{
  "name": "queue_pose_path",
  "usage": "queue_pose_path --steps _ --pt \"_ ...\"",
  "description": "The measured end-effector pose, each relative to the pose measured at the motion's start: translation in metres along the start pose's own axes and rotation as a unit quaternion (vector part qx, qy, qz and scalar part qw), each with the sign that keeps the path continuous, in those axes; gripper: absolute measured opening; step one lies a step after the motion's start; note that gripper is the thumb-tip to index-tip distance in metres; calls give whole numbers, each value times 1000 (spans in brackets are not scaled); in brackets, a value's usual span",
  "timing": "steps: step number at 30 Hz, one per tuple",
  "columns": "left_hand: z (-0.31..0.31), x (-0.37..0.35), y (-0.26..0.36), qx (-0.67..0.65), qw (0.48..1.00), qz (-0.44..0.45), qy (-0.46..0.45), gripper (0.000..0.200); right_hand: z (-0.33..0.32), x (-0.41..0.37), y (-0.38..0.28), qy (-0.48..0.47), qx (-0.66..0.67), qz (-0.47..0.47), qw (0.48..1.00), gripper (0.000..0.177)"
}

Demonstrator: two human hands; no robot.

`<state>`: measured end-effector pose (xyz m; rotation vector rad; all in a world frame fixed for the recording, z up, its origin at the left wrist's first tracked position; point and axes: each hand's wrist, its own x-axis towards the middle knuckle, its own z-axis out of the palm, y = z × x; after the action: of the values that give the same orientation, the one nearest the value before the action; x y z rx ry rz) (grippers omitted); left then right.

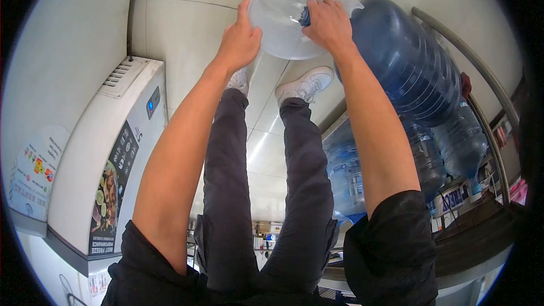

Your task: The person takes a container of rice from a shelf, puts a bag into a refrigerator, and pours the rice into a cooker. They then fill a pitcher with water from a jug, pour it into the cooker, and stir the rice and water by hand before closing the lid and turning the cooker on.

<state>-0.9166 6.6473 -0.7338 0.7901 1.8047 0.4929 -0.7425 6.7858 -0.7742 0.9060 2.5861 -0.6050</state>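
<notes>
A translucent plastic jug (277, 34) with a pouring lip on its right side is held out in front of me, its wide mouth towards me. My left hand (240, 39) is closed around the jug's left rim. Inside the jug's mouth, my right hand (328, 22) is closed on a bunched dark blue cloth (306, 18). Most of the cloth is hidden under the fingers. A small blue patch shows at the jug's far edge.
Large blue water bottles (396, 56) stand and lie at the right, beside a curved metal rail (476, 51). On the left is a white chest freezer (85, 153) with a small display. My feet in white shoes (306, 85) are on the tiled floor (187, 28).
</notes>
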Motion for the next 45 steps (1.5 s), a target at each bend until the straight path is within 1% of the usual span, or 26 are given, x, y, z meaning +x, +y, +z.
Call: queue_pose_path --steps 5,8,13,16,23,25,29,32,35,38,41,44,45 --pt "-3 0 4 4 1000 -24 -9 67 3 -3 1 25 -3 -13 1000 35" --pt "-3 3 -1 0 1000 -8 0 67 7 -1 3 38 -12 -21 999 34" --pt "-4 3 -1 -6 1000 -12 -4 67 10 1 3 45 -9 -18 999 31" --pt "-3 4 -2 -13 1000 -5 -5 67 11 0 3 67 -3 -28 997 29" --pt "-4 5 0 -13 1000 -20 -8 66 5 3 0 14 -5 -9 1000 30" --pt "-4 5 -2 -11 1000 -13 -5 66 4 4 1 -2 -10 -4 1000 31" --pt "-2 6 -5 -9 1000 -4 2 66 4 3 1 0 -7 -7 1000 31" --pt "-2 6 -5 -12 1000 -19 -1 66 5 3 0 -3 -8 -4 1000 31" --pt "0 4 -6 -19 1000 -4 12 68 4 3 -1 -10 -7 3 1000 31" --pt "1 -4 6 13 999 -41 21 69 0 3 -2 -19 -7 6 1000 31" --pt "7 -11 4 13 999 -23 26 70 -1 3 -4 -11 2 1 1000 31" --pt "13 -15 2 -7 998 11 55 72 -2 2 -3 -16 3 8 1000 33" --pt "14 -16 2 3 999 -2 51 73 -3 1 -3 -14 6 6 1000 33"
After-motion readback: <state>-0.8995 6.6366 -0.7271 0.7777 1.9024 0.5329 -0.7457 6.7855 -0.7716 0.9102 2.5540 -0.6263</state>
